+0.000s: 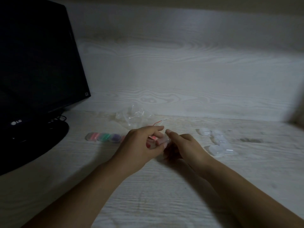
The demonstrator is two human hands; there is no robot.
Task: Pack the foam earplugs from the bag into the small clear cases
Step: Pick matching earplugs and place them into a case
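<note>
**Filling a case, mid-desk**

Head view: held one small clear case [162, 140] with pink earplugs between left hand [141, 143] and right hand [184, 143], both grasping it. Filled cases [103, 137] lined toward left edge; empty cases [217, 142] right; bag [134, 116] at back edge. Next, probably: snapping the lid closed.

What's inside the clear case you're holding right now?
Something pink-red shows through the clear case, likely foam earplugs. The left hand and right hand both grip it and cover most of it, so the count and whether the lid is closed can't be seen.

Matt pale wood-grain desk [164, 203], crinkled glossy clear plastic bag [134, 116] (cases [217, 142] translucent plastic too).
</note>
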